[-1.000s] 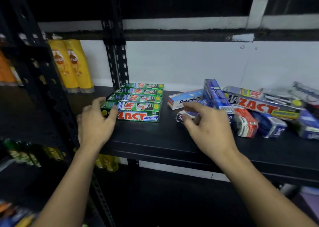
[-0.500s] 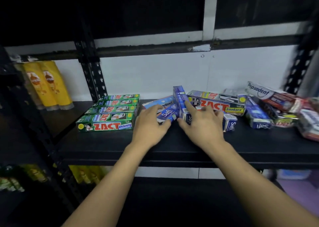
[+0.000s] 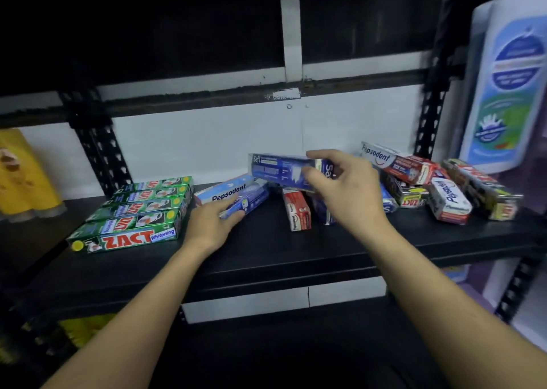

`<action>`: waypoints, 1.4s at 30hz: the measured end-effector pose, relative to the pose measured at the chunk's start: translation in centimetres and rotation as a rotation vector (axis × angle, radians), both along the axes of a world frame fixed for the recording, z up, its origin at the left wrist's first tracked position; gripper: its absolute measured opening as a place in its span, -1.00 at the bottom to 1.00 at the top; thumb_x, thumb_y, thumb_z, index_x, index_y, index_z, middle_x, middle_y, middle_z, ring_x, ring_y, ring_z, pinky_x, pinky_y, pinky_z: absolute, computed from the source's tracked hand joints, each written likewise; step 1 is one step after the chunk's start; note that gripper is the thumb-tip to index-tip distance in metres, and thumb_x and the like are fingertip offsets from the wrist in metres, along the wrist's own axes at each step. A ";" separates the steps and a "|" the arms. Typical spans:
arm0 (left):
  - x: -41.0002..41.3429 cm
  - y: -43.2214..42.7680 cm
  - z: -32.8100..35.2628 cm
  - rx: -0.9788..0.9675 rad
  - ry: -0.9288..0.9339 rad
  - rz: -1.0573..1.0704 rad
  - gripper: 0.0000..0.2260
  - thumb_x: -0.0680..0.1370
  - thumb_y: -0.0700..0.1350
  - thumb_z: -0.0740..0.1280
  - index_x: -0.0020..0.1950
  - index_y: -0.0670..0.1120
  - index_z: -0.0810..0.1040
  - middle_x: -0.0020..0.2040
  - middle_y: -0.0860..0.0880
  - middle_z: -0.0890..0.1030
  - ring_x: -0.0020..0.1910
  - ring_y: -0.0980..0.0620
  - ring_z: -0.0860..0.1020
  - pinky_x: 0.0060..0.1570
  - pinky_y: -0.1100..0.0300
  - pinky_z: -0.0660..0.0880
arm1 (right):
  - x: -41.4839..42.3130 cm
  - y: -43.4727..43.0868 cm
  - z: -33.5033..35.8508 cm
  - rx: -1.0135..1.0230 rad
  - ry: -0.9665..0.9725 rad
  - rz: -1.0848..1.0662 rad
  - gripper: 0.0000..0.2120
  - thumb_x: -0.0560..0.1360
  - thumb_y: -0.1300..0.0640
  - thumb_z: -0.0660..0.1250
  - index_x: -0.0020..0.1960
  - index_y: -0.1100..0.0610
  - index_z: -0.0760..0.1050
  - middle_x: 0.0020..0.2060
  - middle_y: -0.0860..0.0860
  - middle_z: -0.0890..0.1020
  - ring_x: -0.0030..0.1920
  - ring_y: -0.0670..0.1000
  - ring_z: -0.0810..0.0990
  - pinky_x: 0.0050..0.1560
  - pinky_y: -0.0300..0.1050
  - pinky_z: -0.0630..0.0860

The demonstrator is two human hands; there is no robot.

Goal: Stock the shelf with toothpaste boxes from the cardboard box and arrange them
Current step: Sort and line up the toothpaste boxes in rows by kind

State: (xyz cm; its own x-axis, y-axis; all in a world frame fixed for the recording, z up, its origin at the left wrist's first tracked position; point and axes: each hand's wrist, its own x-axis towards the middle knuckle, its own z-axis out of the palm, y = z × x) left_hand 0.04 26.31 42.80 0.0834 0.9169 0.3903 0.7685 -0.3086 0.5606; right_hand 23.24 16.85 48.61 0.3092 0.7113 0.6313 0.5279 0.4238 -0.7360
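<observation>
White wall (image 3: 207, 145) backs a black metal shelf (image 3: 296, 258) held by a black perforated upright (image 3: 97, 148), seen from above by a person reaching in with both bare arms.

At the left end of the shelf, five green Zact toothpaste boxes (image 3: 139, 214) lie flat, side by side in a neat row running front to back. Just right of them lies a white and blue Pepsodent box (image 3: 225, 191), angled, with a dark blue toothpaste box (image 3: 251, 199) touching its right side.

The left hand (image 3: 210, 225) is on the near end of that dark blue box. Its fingers lie across the top and its thumb curls in along the front edge, gripping the box as it lies on the shelf.

The right hand (image 3: 346, 190) holds a blue Safi toothpaste box (image 3: 278, 171) level in the air above the middle of the shelf. Thumb and forefinger pinch the box's right end, and the other fingers hang loosely curled.

Below that raised box, a red and white toothpaste box (image 3: 297, 212) lies pointing toward the shelf's front edge. Further right sits a loose heap of mixed toothpaste boxes (image 3: 414, 181), red, white and dark, tilted against one another.

Blurred yellow bottles (image 3: 20, 175) stand at the far left. A large white bottle with a blue label (image 3: 509, 86) fills the upper right corner.
</observation>
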 end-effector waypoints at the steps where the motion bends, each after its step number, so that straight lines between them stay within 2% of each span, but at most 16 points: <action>1: 0.1 0.0 0.3 -0.015 -0.061 0.034 -0.61 0.54 0.03 0.42 0.36 0.02 0.55 0.36 -0.05 0.54 0.37 -0.03 0.46 0.23 0.29 0.32 | 0.9 -0.6 0.3 0.032 0.016 -0.011 -0.79 0.45 0.10 0.43 0.09 -0.02 0.66 -0.51 -0.18 0.51 -0.48 -0.20 0.43 -0.40 -0.37 0.31; 6: 0.2 0.2 1.9 -0.064 -0.519 0.037 -0.75 0.51 -0.08 0.46 0.18 -0.02 0.67 0.07 0.01 0.69 0.09 0.01 0.63 0.24 0.06 0.52 | 6.5 -2.3 1.0 0.179 0.111 -0.132 -0.79 0.46 0.06 0.44 0.09 -0.03 0.66 -0.49 -0.17 0.51 -0.43 -0.09 0.46 -0.33 -0.10 0.48; 9: 0.1 -0.2 3.5 0.006 -0.592 0.042 -0.77 0.50 -0.13 0.47 0.15 -0.08 0.68 0.05 -0.02 0.70 0.07 0.01 0.65 0.23 0.03 0.53 | 9.4 -2.4 0.0 0.217 0.101 -0.276 -0.80 0.45 0.02 0.42 0.07 -0.04 0.65 -0.48 0.00 0.48 -0.46 -0.05 0.38 -0.32 -0.06 0.41; 12: 0.3 -1.7 5.7 0.092 -0.609 0.070 -0.78 0.49 -0.05 0.47 0.13 0.00 0.69 0.04 0.01 0.70 0.01 0.04 0.66 0.15 -0.04 0.58 | 11.2 -2.1 -1.8 0.172 0.039 -0.382 -0.80 0.47 0.01 0.42 0.08 -0.02 0.64 -0.55 -0.09 0.41 -0.47 -0.05 0.38 -0.21 -0.14 0.36; 15: 2.0 -3.9 8.0 0.203 -0.455 0.070 -0.78 0.52 0.01 0.44 0.15 0.08 0.67 0.15 0.05 0.66 0.09 0.08 0.62 0.21 -0.02 0.54 | 12.3 -1.3 -3.9 0.074 -0.022 -0.404 -0.76 0.48 0.07 0.45 0.13 0.07 0.65 -0.50 -0.20 0.43 -0.42 -0.18 0.48 -0.27 -0.49 0.31; 17: 3.9 -5.4 9.2 0.276 -0.376 0.019 -0.78 0.54 0.00 0.41 0.18 0.06 0.67 0.19 0.07 0.63 0.14 0.10 0.58 0.24 0.07 0.50 | 12.7 -0.9 -5.6 0.026 -0.083 -0.412 -0.72 0.48 0.05 0.45 0.16 0.09 0.64 -0.41 -0.16 0.57 -0.44 -0.17 0.51 -0.28 -0.55 0.31; 20: 8.2 -6.6 10.3 0.343 -0.331 -0.068 -0.77 0.56 -0.04 0.39 0.21 0.02 0.66 0.18 0.11 0.61 0.11 0.17 0.55 0.14 0.26 0.49 | 13.5 -0.4 -7.3 0.020 -0.155 -0.462 -0.66 0.48 -0.01 0.45 0.22 0.06 0.62 -0.02 0.00 0.72 -0.22 0.01 0.65 -0.11 -0.45 0.30; 23: 13.2 -6.7 10.2 0.463 -0.260 -0.187 -0.79 0.55 -0.06 0.39 0.17 0.00 0.67 0.13 0.11 0.63 0.10 0.22 0.54 0.18 0.29 0.43 | 13.7 -0.5 -7.2 0.003 -0.167 -0.463 -0.60 0.45 -0.05 0.49 0.24 0.05 0.61 -0.04 0.03 0.72 -0.21 0.02 0.64 -0.09 -0.32 0.31; 26: 17.9 -5.9 9.1 0.648 0.028 -0.216 -0.82 0.55 -0.06 0.39 0.10 -0.03 0.70 0.10 0.00 0.66 0.07 -0.08 0.49 0.08 0.26 0.28 | 13.9 -0.9 -6.9 0.005 -0.086 -0.412 -0.55 0.44 -0.04 0.50 0.28 0.09 0.59 0.05 0.06 0.71 -0.16 -0.01 0.61 0.00 -0.33 0.37; 29: 21.2 -4.9 7.5 0.746 0.268 -0.185 -0.86 0.52 -0.18 0.39 0.03 -0.12 0.70 0.08 -0.08 0.64 0.00 -0.17 0.41 0.00 0.12 0.38 | 13.9 -1.2 -6.7 0.010 0.003 -0.411 -0.51 0.44 -0.04 0.50 0.31 0.11 0.57 -0.02 0.12 0.71 -0.18 -0.06 0.52 -0.09 -0.36 0.36; 32: 23.3 -4.8 6.0 0.663 0.412 -0.164 -0.81 0.50 -0.26 0.34 0.09 -0.16 0.65 0.21 -0.09 0.57 0.09 -0.16 0.37 0.03 0.04 0.41 | 14.0 -1.3 -6.8 0.010 0.018 -0.354 -0.52 0.50 -0.02 0.44 0.36 0.14 0.52 0.10 0.11 0.68 0.01 0.06 0.60 0.08 -0.32 0.38; 36: 25.4 -5.3 4.9 0.557 0.490 -0.232 -0.64 0.50 -0.24 0.27 0.30 -0.18 0.49 0.42 -0.06 0.39 0.16 -0.14 0.32 0.16 0.05 0.35 | 14.3 -1.0 -7.1 0.029 -0.056 -0.242 -0.59 0.59 0.13 0.32 0.43 0.14 0.43 0.26 0.01 0.59 0.25 -0.05 0.52 0.30 -0.38 0.28; 37: 25.8 -5.4 4.8 0.514 0.491 -0.281 -0.58 0.48 -0.22 0.26 0.36 -0.19 0.44 0.49 -0.05 0.32 0.19 -0.15 0.31 0.21 0.03 0.35 | 14.4 -1.0 -7.0 0.023 -0.069 -0.224 -0.59 0.60 0.16 0.30 0.44 0.13 0.42 0.12 -0.07 0.62 0.17 -0.10 0.53 0.25 -0.35 0.34; 39: 26.0 -5.5 4.3 0.427 0.542 -0.385 -0.43 0.47 -0.21 0.27 0.49 -0.18 0.29 0.59 -0.03 0.14 0.27 -0.18 0.27 0.32 -0.05 0.33 | 14.5 -1.0 -6.8 -0.005 -0.090 -0.207 -0.55 0.58 0.19 0.31 0.46 0.08 0.39 -0.19 -0.28 0.47 -0.17 -0.26 0.46 -0.07 -0.41 0.38; 40: 25.9 -5.5 4.0 0.387 0.569 -0.427 -0.34 0.46 -0.22 0.29 0.55 -0.15 0.19 0.61 -0.03 0.05 0.32 -0.18 0.24 0.36 -0.07 0.31 | 14.6 -0.9 -6.8 -0.015 -0.085 -0.201 -0.54 0.58 0.20 0.32 0.46 0.06 0.38 -0.24 -0.30 0.42 -0.26 -0.28 0.47 -0.15 -0.47 0.36; 42: 25.4 -5.2 3.4 0.316 0.579 -0.502 -0.20 0.45 -0.19 0.35 0.61 -0.08 0.02 0.62 0.01 -0.10 0.42 -0.16 0.16 0.42 -0.03 0.28 | 14.8 -0.9 -6.9 -0.015 -0.033 -0.172 -0.53 0.57 0.19 0.33 0.46 0.02 0.38 -0.10 -0.31 0.51 -0.17 -0.38 0.53 -0.07 -0.49 0.42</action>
